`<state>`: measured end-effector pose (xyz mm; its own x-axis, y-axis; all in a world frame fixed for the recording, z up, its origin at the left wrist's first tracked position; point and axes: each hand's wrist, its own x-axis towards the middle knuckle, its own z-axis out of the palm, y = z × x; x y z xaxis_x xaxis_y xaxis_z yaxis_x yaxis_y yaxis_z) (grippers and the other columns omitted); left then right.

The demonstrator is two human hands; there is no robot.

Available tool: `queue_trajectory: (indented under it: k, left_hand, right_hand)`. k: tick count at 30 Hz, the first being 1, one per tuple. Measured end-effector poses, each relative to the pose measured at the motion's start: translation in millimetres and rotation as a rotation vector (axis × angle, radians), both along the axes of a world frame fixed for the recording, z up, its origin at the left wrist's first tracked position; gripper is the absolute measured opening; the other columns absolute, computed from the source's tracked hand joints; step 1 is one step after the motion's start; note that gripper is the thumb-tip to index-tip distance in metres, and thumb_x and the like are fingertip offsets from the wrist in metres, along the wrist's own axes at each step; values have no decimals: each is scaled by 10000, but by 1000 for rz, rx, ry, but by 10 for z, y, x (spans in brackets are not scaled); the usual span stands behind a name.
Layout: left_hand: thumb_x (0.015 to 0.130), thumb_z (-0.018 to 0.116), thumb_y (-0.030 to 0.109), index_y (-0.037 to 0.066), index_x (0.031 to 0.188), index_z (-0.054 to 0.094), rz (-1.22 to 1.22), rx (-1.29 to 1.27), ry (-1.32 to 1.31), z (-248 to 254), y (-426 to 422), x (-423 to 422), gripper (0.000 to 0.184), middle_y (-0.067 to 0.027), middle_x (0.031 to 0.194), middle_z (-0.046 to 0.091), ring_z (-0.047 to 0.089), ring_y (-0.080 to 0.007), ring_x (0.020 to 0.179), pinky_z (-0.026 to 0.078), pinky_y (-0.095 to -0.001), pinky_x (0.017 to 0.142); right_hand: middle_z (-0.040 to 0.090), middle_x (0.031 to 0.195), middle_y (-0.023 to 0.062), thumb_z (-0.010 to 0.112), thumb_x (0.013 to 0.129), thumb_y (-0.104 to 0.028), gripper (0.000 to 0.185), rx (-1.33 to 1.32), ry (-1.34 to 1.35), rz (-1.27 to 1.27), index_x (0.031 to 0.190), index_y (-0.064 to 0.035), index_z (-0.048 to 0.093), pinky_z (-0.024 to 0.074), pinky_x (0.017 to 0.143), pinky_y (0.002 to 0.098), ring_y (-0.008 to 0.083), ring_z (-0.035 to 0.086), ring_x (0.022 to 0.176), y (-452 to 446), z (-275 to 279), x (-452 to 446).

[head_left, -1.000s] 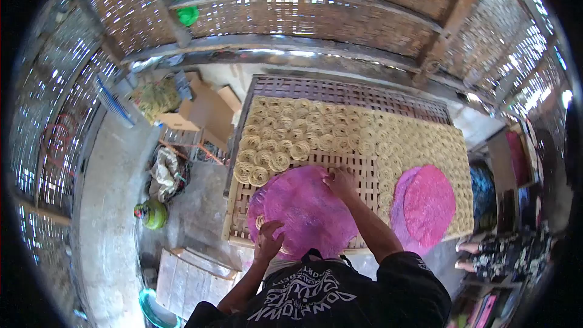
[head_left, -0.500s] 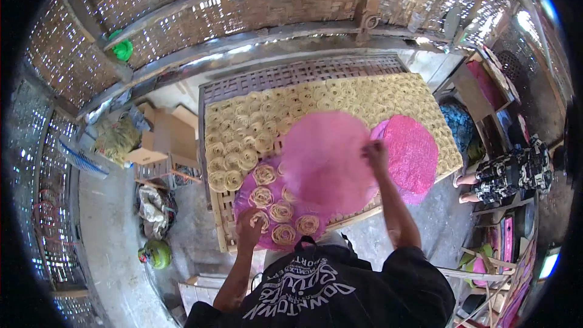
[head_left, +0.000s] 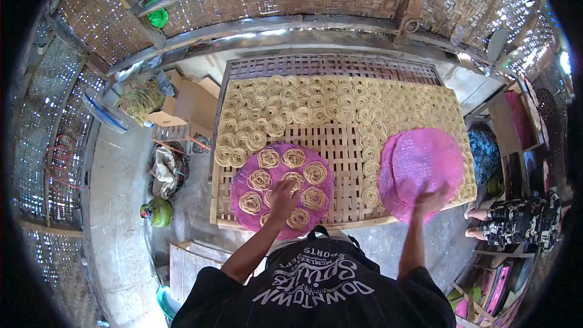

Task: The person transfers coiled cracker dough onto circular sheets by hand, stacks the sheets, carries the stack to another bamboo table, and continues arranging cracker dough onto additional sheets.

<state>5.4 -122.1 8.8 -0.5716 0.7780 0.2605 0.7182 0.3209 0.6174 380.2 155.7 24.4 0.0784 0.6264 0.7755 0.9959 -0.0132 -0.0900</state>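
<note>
A round pink sheet (head_left: pixel 240 180) on the near left of the slatted rack carries several coiled noodle nests (head_left: pixel 315 172). My left hand (head_left: pixel 283 201) reaches over it, fingers closed around a noodle nest (head_left: pixel 293 178) near its middle. To the right, overlapping round pink sheets (head_left: pixel 426 158) lie partly on top of more nests. My right hand (head_left: pixel 430 199) rests at the near part of the top sheet, slightly blurred, with fingers spread apart.
Rows of pale nests (head_left: pixel 328 97) cover much of the woven bamboo rack (head_left: pixel 340 164). A cardboard box (head_left: pixel 191 106) and a blue fan (head_left: pixel 104 111) stand left, above a green gas cylinder (head_left: pixel 159 213). At right, a person's legs in patterned shorts (head_left: pixel 516 222) are visible.
The pink sheet my right hand held up over the nests now lies on the other sheets at right. My left hand has moved to a nest nearer the sheet's middle. The view shifted.
</note>
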Motion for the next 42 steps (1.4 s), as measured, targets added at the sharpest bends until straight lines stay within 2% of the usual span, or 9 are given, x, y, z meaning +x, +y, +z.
queue_trajectory:
  k: [3, 6, 11, 18, 23, 26, 31, 33, 42]
  left_hand:
    - [808, 629, 93, 111, 1094, 647, 22, 15, 58, -239, 347, 59, 287, -94, 1079, 640, 583, -303, 1035, 469, -419, 919]
    - [815, 589, 78, 111, 1071, 647, 119, -13, 96, -241, 538, -47, 265, -93, 1083, 634, 582, -308, 1033, 473, -419, 908]
    - [802, 586, 93, 113, 1055, 644, 74, -56, 265, -342, 607, -507, 260, -74, 1098, 605, 564, -308, 1066, 471, -427, 900]
    - [820, 654, 183, 116, 1158, 623, -55, -239, 204, -211, 579, -591, 346, -101, 1205, 550, 514, -316, 1158, 443, -455, 962]
    - [769, 697, 247, 112, 1222, 597, -11, -177, -2, -300, 670, -736, 484, -116, 1224, 551, 491, -340, 1197, 415, -458, 1017]
    - [761, 713, 262, 95, 1263, 577, -49, -99, -208, 68, 870, -818, 546, -142, 1296, 537, 462, -335, 1251, 393, -452, 1051]
    - [814, 729, 241, -18, 1230, 581, -192, 198, -1448, -222, 1356, -1223, 512, -149, 1100, 645, 649, -232, 978, 557, -363, 807]
    - [830, 724, 198, -60, 1143, 599, -134, 265, -1385, -187, 1384, -1399, 425, -118, 972, 668, 665, -189, 814, 575, -308, 695]
    - [752, 728, 181, 38, 884, 677, 107, 27, -488, -691, 1667, -2025, 201, -125, 807, 679, 666, -270, 769, 527, -382, 710]
  right_hand:
    - [630, 1104, 175, 707, 716, -55, 458, -452, 227, 787, 1163, -41, 610, 419, 944, 445, 372, 561, 1067, -466, -254, -1020]
    - [664, 932, 115, 724, 759, -202, 265, -780, -49, 1367, 982, -68, 671, 454, 835, 442, 311, 604, 951, -957, -299, -2089]
    - [629, 1092, 120, 697, 781, -249, 310, -547, -306, 1228, 1038, -80, 663, 431, 924, 476, 282, 584, 1043, -1236, -382, -2861]
    - [616, 1150, 128, 667, 782, -230, 339, -858, -467, 1112, 1088, -84, 653, 459, 907, 494, 319, 554, 1135, -1203, -281, -3005]
    - [660, 730, 77, 640, 806, -253, 221, -1290, 345, 782, 914, -67, 688, 531, 642, 411, 268, 655, 722, -769, 334, -2934]
    - [590, 786, 27, 554, 817, -181, 194, -1526, 1229, 905, 900, -21, 626, 521, 598, 307, 134, 597, 690, -287, -7, -2848]
    - [602, 912, 64, 531, 818, -152, 251, -1523, 1670, 1017, 1002, 3, 606, 527, 689, 319, 164, 606, 794, -212, 156, -3432]
    - [606, 934, 70, 569, 812, -166, 271, -1512, 1714, 1044, 1025, -4, 615, 518, 723, 323, 180, 607, 827, -230, 66, -3719]
    - [681, 915, 148, 670, 817, -278, 354, -1087, 490, 951, 1061, -25, 628, 504, 756, 365, 272, 650, 832, -143, -561, -4469]
